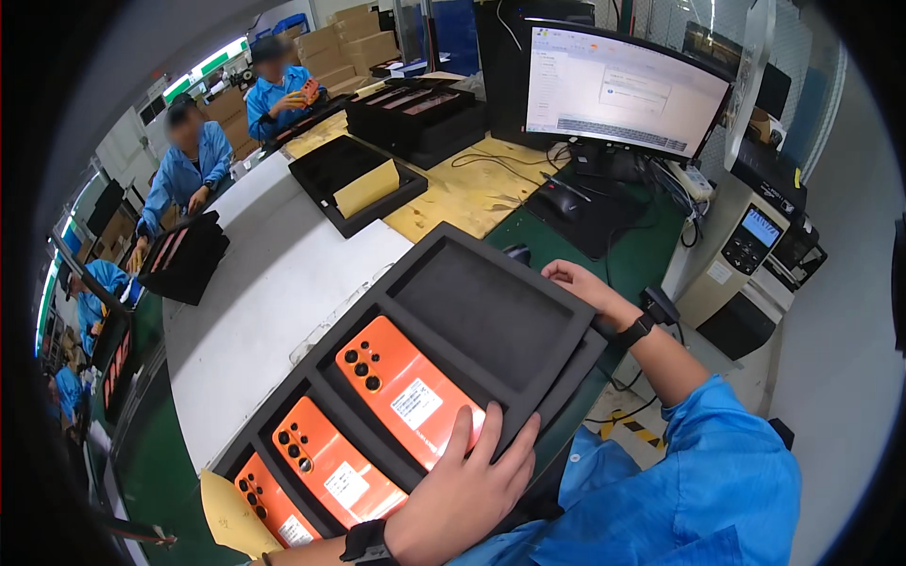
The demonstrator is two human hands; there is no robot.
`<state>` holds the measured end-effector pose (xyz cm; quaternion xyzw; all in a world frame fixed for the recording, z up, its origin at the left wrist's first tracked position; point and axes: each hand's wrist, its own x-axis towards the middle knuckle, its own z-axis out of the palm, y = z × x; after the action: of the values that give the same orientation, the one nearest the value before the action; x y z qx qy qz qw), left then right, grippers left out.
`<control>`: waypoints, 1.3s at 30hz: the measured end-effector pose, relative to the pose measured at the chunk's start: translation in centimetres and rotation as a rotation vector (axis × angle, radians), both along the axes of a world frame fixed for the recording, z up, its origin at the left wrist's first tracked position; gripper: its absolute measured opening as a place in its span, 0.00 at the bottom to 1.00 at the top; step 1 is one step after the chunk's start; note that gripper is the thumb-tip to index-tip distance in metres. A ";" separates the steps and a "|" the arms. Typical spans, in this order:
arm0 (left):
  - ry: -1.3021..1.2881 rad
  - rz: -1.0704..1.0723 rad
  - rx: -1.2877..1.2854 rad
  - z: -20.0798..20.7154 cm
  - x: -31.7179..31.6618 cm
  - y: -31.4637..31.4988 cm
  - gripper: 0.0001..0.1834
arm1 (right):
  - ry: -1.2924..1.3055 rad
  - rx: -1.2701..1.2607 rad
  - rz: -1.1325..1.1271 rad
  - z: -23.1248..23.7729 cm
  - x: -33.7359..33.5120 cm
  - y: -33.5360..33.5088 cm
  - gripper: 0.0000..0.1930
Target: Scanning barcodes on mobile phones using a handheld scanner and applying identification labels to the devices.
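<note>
In front of me lies a black foam tray (593, 341), stacked on another black tray. Three orange phones sit backs up in its slots: the nearest to my right side (401, 385), a middle phone (332, 462) and a left phone (269, 500), partly cut off by my forearm. Each has round camera lenses and a white label. My left hand (472, 481) lies with fingers spread over the lower end of the first phone and the tray's near edge. My right hand (580, 288), fingers curled, grips the tray's far right edge beside a wide, bare recess.
A monitor (623, 90), a mouse (562, 196) and cables stand beyond. A label printer (755, 236) is at right. Another black tray (349, 184) with yellow paper and stacked trays (415, 113) lie ahead. Several people in blue work at left. Yellow paper (231, 519) pokes out near left.
</note>
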<state>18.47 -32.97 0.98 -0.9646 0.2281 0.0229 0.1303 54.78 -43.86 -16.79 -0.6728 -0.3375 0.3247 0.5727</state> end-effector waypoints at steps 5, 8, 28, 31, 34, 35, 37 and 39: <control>-0.033 0.077 -0.264 -0.5 0.3 -0.5 0.22 | -1.288 0.038 -0.471 1.2 7.8 0.6 0.18; 0.056 0.094 -0.277 -0.5 0.2 -0.5 0.24 | -1.345 0.003 -0.467 -0.4 12.6 2.4 0.23; 0.080 0.109 -0.357 -0.1 1.2 -0.1 0.23 | -1.236 -0.082 -0.519 -2.4 15.6 3.5 0.25; 0.089 0.125 -0.367 0.0 1.1 -0.1 0.24 | -1.229 -0.066 -0.517 -2.6 15.6 3.9 0.25; 0.069 0.157 -0.373 0.1 0.3 -0.2 0.23 | -1.240 0.006 -0.477 -2.8 15.3 6.3 0.24; 0.040 0.175 -0.371 0.5 -0.2 -0.3 0.21 | -1.245 -0.011 -0.423 -1.3 14.0 6.9 0.25; 0.156 0.088 -0.160 0.0 0.1 0.5 0.28 | -1.316 -0.117 -0.468 -1.6 14.1 6.1 0.26; 0.011 0.010 -0.241 -1.8 0.1 1.4 0.23 | -1.257 -0.181 -0.439 -0.8 14.5 4.1 0.27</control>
<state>18.61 -31.52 -0.83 -0.9742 0.2252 0.0013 0.0118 69.26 -39.73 -17.56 -0.8323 -0.4337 -0.2257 0.2611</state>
